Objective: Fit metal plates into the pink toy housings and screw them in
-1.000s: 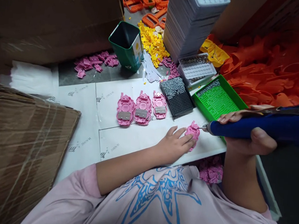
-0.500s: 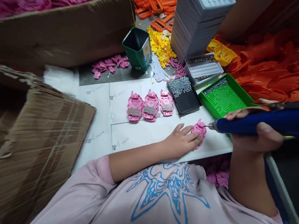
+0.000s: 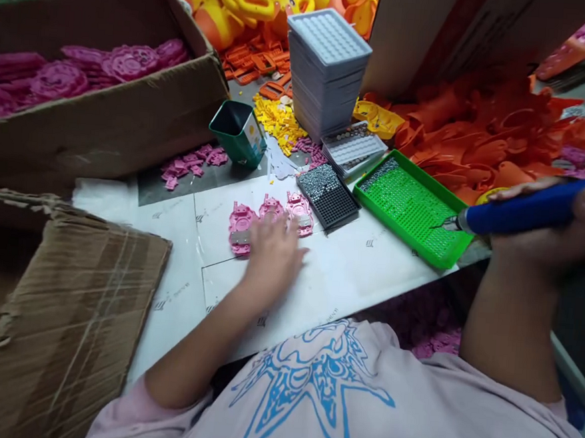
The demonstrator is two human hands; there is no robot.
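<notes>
My left hand (image 3: 274,252) lies palm down and blurred on the white table (image 3: 369,271), at the near edge of a row of three pink toy shells (image 3: 241,223) with metal plates. It partly covers the middle one. Whether a fourth shell is under the hand is hidden. My right hand (image 3: 567,228) grips a blue electric screwdriver (image 3: 518,209), held level. Its tip hangs over the near right corner of the green screw tray (image 3: 358,194).
A black screw tray (image 3: 330,200) lies left of the green one. Behind stand a green cup (image 3: 238,134), a stack of grey trays (image 3: 325,74) and a cardboard box of pink parts (image 3: 104,116). Orange parts (image 3: 479,135) pile at right. A cardboard flap (image 3: 60,309) lies at near left.
My left hand has left the spot at the table's right front and swept left to the row of pink shells. The shell it pressed there is gone. The screwdriver has lifted right, over the green tray.
</notes>
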